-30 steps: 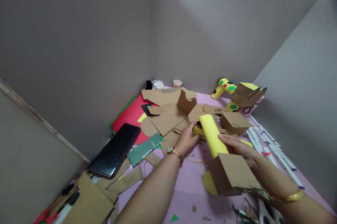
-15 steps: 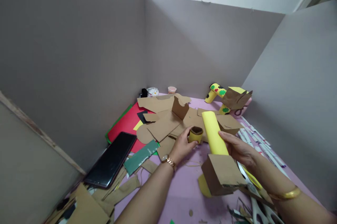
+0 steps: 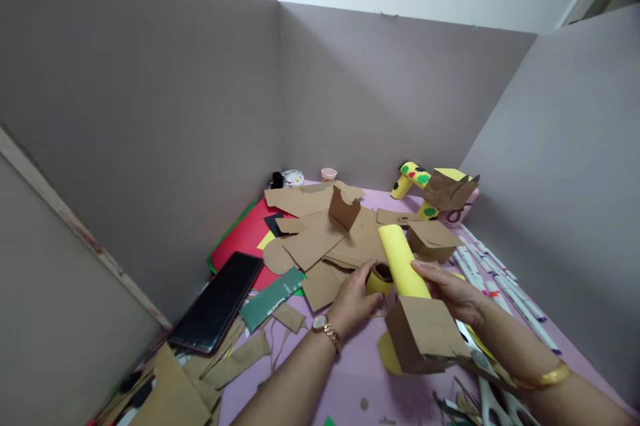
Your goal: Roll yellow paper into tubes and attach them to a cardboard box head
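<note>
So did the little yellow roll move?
Yes. The left hand brought the little yellow roll nearer the person, away from the standing notched cardboard, against the long yellow tube.

Long yellow paper tube (image 3: 400,259): plain bright yellow, no pattern. Short cardboard ring (image 3: 379,279): yellow outside, brown inside. Brown cardboard box (image 3: 425,333): plain kraft brown. Lilac-pink table top (image 3: 350,359): one flat colour. Flat cardboard offcuts (image 3: 313,239): same brown. Red paper sheet (image 3: 247,229): green edge under it. Dark green card strip (image 3: 273,289): small white print. Flat black phone (image 3: 217,303): glossy. Yellow tube figure (image 3: 413,176): green, red, black blotches. My wristwatch (image 3: 326,329), my bangle (image 3: 547,376): gold.
</note>
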### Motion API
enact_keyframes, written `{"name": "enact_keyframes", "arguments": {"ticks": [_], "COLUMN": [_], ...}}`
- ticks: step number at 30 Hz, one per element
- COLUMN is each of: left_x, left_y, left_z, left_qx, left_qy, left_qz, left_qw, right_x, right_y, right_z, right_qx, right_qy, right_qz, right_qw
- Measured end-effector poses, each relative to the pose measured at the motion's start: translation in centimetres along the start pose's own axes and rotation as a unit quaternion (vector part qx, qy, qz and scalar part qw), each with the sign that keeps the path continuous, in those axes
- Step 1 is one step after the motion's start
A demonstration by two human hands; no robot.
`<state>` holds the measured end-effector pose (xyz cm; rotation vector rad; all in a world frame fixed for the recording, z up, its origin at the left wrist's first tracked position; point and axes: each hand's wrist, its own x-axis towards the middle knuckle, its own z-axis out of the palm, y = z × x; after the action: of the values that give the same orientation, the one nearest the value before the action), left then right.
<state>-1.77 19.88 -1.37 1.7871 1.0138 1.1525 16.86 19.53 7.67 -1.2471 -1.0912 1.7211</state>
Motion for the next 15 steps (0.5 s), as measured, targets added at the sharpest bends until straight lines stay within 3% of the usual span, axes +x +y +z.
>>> {"name": "enact_keyframes", "arguments": {"ticks": [8,15], "left_x": [-0.2,-0.5], "left_y": [0.1,-0.1], "left_z": [0.3,0.1], "left_qx": [-0.002,-0.013], "left_qy": [0.001,0.010], "left_qz": [-0.002,-0.019], "left_qw": [1.000,1.000], "right_x": [1.0,0.5], "right_y": [0.7,-0.5], "right_z": [0.1,-1.3], "right_qx": [0.051,0.090], "right_qy": [0.017,0.026], "right_qz": [0.027,-0.031], "right_qw": [0.998,0.995]}}
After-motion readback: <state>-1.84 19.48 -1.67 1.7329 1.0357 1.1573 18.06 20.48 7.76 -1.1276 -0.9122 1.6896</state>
